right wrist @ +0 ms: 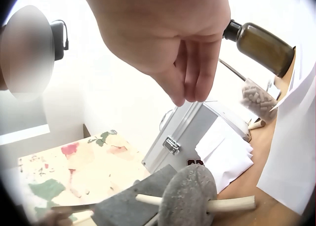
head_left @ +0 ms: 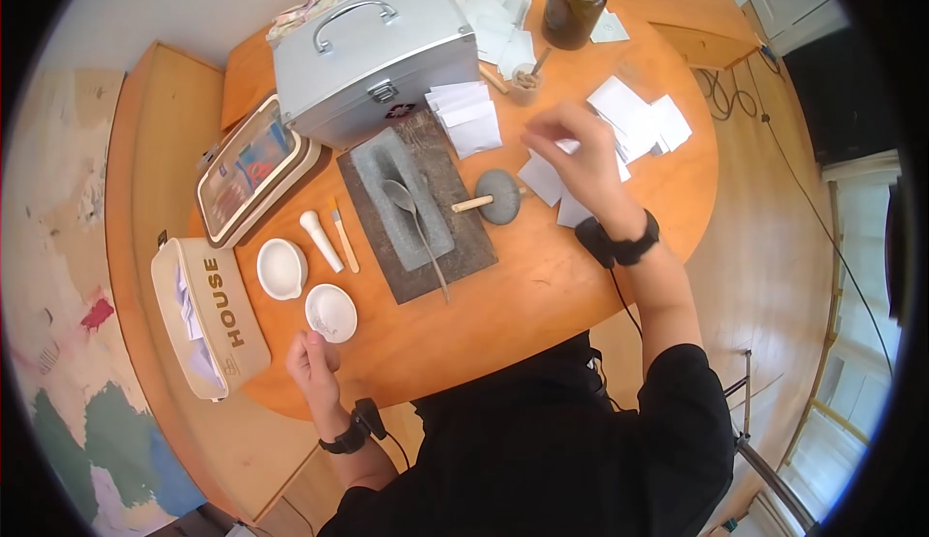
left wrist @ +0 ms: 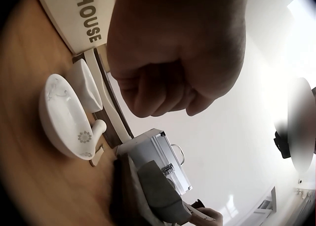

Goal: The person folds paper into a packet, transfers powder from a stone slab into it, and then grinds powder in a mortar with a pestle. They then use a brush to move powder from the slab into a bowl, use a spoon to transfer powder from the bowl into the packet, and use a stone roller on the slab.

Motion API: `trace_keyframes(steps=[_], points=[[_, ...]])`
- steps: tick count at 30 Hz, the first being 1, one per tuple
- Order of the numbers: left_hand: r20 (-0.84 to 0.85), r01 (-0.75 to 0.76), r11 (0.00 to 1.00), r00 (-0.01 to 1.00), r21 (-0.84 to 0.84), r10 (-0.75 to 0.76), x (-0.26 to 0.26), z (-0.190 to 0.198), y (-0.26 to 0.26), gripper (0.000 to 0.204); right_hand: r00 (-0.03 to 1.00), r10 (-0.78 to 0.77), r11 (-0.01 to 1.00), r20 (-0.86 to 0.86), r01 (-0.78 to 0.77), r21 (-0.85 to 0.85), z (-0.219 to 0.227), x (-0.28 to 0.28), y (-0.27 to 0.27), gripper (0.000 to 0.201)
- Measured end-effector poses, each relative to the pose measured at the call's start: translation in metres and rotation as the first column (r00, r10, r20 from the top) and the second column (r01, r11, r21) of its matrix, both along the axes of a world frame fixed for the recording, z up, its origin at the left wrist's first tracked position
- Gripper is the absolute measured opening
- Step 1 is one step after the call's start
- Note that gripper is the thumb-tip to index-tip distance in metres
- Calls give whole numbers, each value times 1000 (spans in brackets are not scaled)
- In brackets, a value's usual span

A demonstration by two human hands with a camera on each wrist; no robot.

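Note:
My left hand (head_left: 314, 361) is curled beside a small white dish (head_left: 331, 313) near the table's front left. In the left wrist view its fingers fold into the palm, with nothing seen inside. Above the right side of the table hangs my right hand (head_left: 579, 155), thumb and fingertips brought together, nothing showing between them. Close below it lies a round stone wheel (head_left: 499, 198) with a wooden axle (head_left: 472, 204) through it. A grey stone trough (head_left: 382, 164) rests on a dark slab, and a metal spoon (head_left: 415, 216) lies across it.
A silver case (head_left: 373, 58) stands at the back. White papers (head_left: 634, 116) spread behind the right hand, near a brown bottle (head_left: 573, 5) and a small cup (head_left: 525, 87). At left are a white mortar (head_left: 282, 269), pestle (head_left: 320, 240), brush (head_left: 345, 239) and HOUSE basket (head_left: 227, 314).

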State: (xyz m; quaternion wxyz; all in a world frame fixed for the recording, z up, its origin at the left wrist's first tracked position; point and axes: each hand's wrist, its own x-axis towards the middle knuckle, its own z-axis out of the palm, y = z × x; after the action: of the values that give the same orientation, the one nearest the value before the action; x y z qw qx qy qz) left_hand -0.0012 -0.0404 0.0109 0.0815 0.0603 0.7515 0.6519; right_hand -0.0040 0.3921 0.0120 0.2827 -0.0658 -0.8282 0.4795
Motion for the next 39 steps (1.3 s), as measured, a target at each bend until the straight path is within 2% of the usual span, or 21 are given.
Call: trace_keyframes(steps=[1, 4, 5, 8, 11, 14, 16, 17, 18, 20, 22, 23, 26, 29, 32, 33, 36, 39], points=[[12, 6, 1000, 1000, 1, -6, 0, 0, 3, 37, 1000, -14, 1000, 15, 14, -9, 3, 13, 2, 10], [2, 28, 999, 1000, -42, -28, -1, -2, 11, 45, 953, -27, 998, 302, 43, -46, 16, 48, 8, 13], [-8, 36, 997, 999, -66, -37, -1, -2, 12, 48, 952, -40, 991, 304, 76, -108, 12, 55, 7, 17], [10, 53, 997, 999, -52, -52, -1, 1, 15, 50, 929, 48, 980, 367, 27, -197, 1, 71, 11, 12], [6, 25, 997, 1000, -76, -24, 0, 9, 22, 52, 995, 9, 999, 103, -4, -48, -12, 69, 2, 9], [-8, 70, 983, 997, -171, -72, -1, 15, 26, 42, 945, 148, 944, 293, -46, -328, -2, 81, 1, 8], [134, 130, 949, 986, -288, -95, 2, 25, 39, 14, 866, 210, 952, 453, -75, -298, 1, 84, 1, 10], [206, 161, 926, 974, -342, -93, 2, 29, 47, 17, 814, 240, 954, 529, -96, -286, 2, 85, 1, 11], [202, 197, 926, 970, -323, -136, 2, 24, 47, 25, 839, 244, 953, 487, -113, -281, -4, 88, 0, 12], [194, 241, 923, 963, -301, -188, 4, 12, 39, 58, 874, 281, 943, 396, -174, -285, -22, 92, -6, 14], [237, 200, 939, 962, -280, -134, 5, 20, 49, 63, 944, 248, 955, 219, -201, -217, -18, 88, -13, 13], [195, 203, 946, 968, -253, -156, 4, 19, 50, 62, 965, 232, 961, 124, -208, -185, -15, 86, -17, 12], [177, 197, 954, 971, -228, -158, 3, 15, 43, 51, 974, 193, 975, 118, -177, -133, -8, 88, -23, 14], [124, 112, 972, 988, -207, -87, 5, 6, 32, 41, 907, 316, 944, 280, -270, -190, -2, 98, -28, 17], [48, -22, 977, 998, -214, 33, 7, -4, 11, 34, 842, 463, 883, 277, -412, -224, 6, 95, -46, 17], [73, -75, 969, 993, -237, 95, 8, -4, 3, 30, 829, 502, 862, 248, -459, -214, 5, 93, -52, 26], [82, -178, 940, 974, -292, 210, 12, -17, -24, 30, 836, 488, 866, 249, -430, -254, 5, 84, -75, 40], [94, -207, 943, 967, -259, 238, 15, -34, -45, 33, 775, 570, 818, 273, -501, -285, 12, 70, -95, 51]])
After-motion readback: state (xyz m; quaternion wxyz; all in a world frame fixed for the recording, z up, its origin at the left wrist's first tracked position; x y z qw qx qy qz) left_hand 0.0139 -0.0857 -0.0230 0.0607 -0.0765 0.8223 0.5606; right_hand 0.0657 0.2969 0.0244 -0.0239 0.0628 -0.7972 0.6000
